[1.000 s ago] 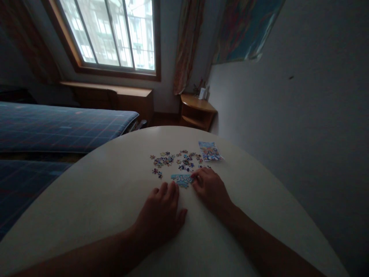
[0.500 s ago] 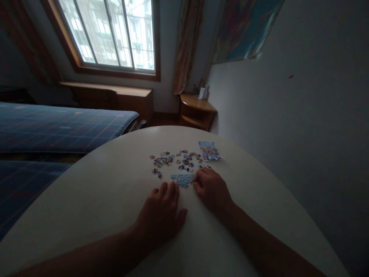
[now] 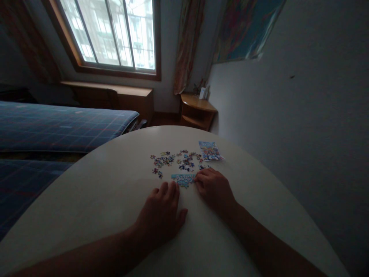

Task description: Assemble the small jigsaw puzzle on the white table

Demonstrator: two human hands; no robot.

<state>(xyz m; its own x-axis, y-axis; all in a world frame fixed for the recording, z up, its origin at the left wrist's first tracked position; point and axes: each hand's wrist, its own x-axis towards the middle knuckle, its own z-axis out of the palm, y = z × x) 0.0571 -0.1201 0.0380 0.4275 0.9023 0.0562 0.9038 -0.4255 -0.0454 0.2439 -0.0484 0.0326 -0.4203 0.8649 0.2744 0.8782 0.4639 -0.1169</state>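
A small joined section of jigsaw puzzle (image 3: pixel 184 179), light blue with white lettering, lies flat on the white round table (image 3: pixel 115 207). My left hand (image 3: pixel 163 207) rests palm down, its fingers stretched forward and its thumb apart. Its fingertips touch the lower left edge of the joined section. At the right end of that section, my right hand (image 3: pixel 215 188) has its fingers pinched together on a puzzle piece, which they mostly hide. Loose puzzle pieces (image 3: pixel 163 160) lie in clusters just beyond both hands.
A printed picture sheet (image 3: pixel 211 151) lies behind the pieces on the right. Left of the table is a bed with a blue plaid mattress (image 3: pixel 63 127). A wooden corner cabinet (image 3: pixel 198 103) stands past the far edge, and a wall runs along the right.
My right hand has shifted very slightly to the right at the end of the joined section. My left hand and the loose pieces stay put.
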